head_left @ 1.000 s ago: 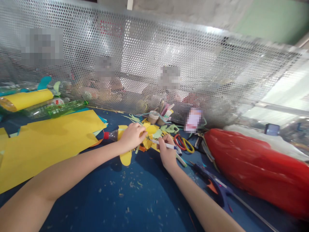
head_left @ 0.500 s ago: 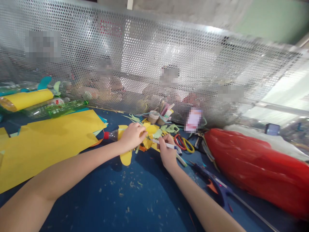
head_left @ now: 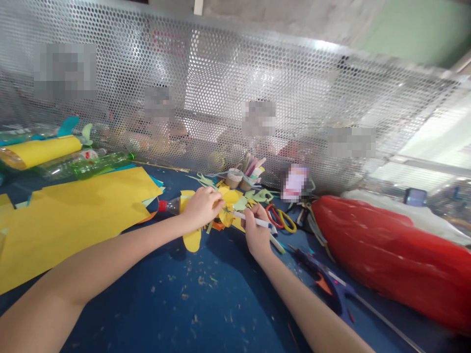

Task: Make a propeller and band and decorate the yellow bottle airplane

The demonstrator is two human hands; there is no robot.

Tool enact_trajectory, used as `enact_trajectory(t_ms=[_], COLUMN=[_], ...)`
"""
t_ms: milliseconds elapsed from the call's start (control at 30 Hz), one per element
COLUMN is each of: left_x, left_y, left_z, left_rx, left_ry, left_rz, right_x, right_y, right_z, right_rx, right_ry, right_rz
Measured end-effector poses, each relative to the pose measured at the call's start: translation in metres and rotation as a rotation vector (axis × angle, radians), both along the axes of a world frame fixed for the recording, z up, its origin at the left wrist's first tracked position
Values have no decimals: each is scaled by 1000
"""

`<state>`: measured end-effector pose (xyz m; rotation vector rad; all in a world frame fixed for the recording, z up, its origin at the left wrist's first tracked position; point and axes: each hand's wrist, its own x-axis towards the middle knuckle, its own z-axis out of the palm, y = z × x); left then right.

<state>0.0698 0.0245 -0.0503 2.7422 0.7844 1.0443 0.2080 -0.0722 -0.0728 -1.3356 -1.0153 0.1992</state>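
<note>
On the blue table a plastic bottle with a red cap lies on its side, wrapped in yellow paper with flaps sticking out. My left hand is closed over the wrapped part and holds it from above. In my right hand is a white marker, gripped like a pen. Its tip meets the bottle's yellow end, where a dark star-like mark shows. Paper scraps lie around and behind the bottle.
Yellow sheets and plastic bottles lie left. Scissors, a blue glue gun and a red plastic bag are at right. Cups of markers and a lit phone stand before a perforated metal screen, with people behind it.
The marker in my right hand has shifted very slightly at the bottle's yellow end. My left hand and the bottle stay in place.
</note>
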Motion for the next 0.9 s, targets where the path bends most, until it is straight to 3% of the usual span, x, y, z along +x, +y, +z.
enact_trajectory(t_ms=[900], left_x=[0], left_y=[0], left_z=[0], left_rx=[-10], left_ry=[18], left_rz=[11], right_x=[1], right_y=[3], right_z=[-2], right_rx=[-50], right_ry=[-8], right_rz=[-2])
